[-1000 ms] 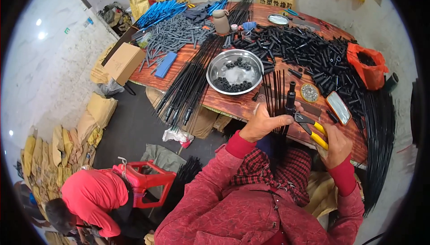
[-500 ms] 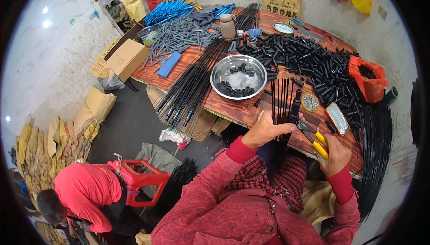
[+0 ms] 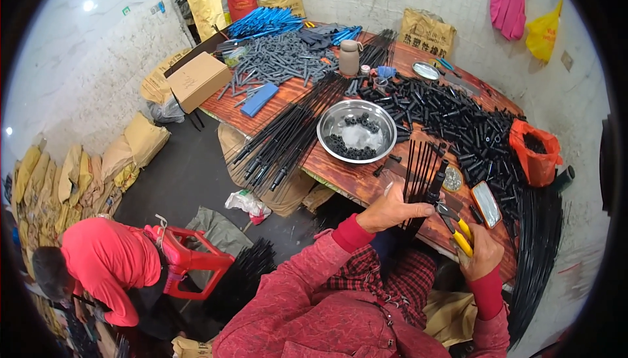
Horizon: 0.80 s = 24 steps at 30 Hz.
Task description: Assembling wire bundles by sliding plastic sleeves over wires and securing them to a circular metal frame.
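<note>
A bundle of thin black rods (image 3: pixel 418 170) stands upright in my left hand (image 3: pixel 396 207), whose fingers are wrapped round its lower part. Among the rods is a thicker black tube-like piece (image 3: pixel 437 183), beside my left thumb. My right hand (image 3: pixel 483 250) is closed on pliers (image 3: pixel 463 232) with yellow handles. The jaws of the pliers are at the lower end of the black tube, close to my left thumb; whether they grip it, I cannot tell. Behind my hands on the wooden table (image 3: pixel 356 185) sits a steel bowl (image 3: pixel 356 156) with small black ring-like parts inside.
A heap of black tubes (image 3: pixel 451 119) covers the table's right side. Grey tubes (image 3: pixel 281 64) and long black rods (image 3: pixel 288 139) lie left. A mirror (image 3: pixel 486 204), an orange bag (image 3: pixel 538 155) and a cardboard box (image 3: pixel 199 80) are near. A co-worker (image 3: pixel 111 263) bends by a red stool (image 3: pixel 196 253).
The whole view has shifted, so the table and bowl appear lower. The pliers stay at the base of the black tube, and their handles look slightly closer together.
</note>
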Available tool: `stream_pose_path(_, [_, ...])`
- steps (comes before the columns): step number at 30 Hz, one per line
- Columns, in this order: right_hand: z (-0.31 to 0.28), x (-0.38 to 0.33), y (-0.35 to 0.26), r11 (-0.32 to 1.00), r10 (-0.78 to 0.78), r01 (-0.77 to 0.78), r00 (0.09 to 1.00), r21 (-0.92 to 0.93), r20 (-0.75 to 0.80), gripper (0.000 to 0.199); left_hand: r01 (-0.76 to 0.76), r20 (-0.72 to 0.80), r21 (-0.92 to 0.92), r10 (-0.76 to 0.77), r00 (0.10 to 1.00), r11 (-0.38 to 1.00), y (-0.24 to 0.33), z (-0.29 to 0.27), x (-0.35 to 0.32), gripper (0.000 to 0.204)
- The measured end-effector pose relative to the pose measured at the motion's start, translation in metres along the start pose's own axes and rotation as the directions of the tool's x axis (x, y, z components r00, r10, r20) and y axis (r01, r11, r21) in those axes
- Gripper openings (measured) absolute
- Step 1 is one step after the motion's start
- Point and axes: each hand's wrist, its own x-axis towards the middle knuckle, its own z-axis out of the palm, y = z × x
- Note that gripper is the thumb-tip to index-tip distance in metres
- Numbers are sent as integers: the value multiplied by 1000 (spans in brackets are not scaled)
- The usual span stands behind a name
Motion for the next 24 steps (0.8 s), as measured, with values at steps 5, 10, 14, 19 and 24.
stream_pose_path(5, [-4, 0, -2, 1000, 1, -1, 1000, -6, 22, 40, 11, 22, -7, -11, 1000, 1000, -3, -2, 0, 40])
stream_pose_path(10, [-7, 0, -2, 1000, 7, -7, 998, -4, 59, 45, -64, -7, 4, 64, 998, 998, 1, 0, -2, 37])
stream_pose_path(14, [-8, 0, -4, 1000, -1, 1, 999, -7, 55, 45, -26, 10, 0, 26, 1000, 1000, 2, -3, -4, 38])
stream_pose_path(19, [-10, 0, -4, 1000, -10, 11, 999, -17, 53, 42, -5, 1, -32, 6, 1000, 999, -1, -2, -3, 40])
stream_pose_path(24, [-10, -1, -1, 1000, -14, 15, 999, -11, 39, 41, -4, 15, -28, 5, 1000, 1000, 6, 5, -4, 37])
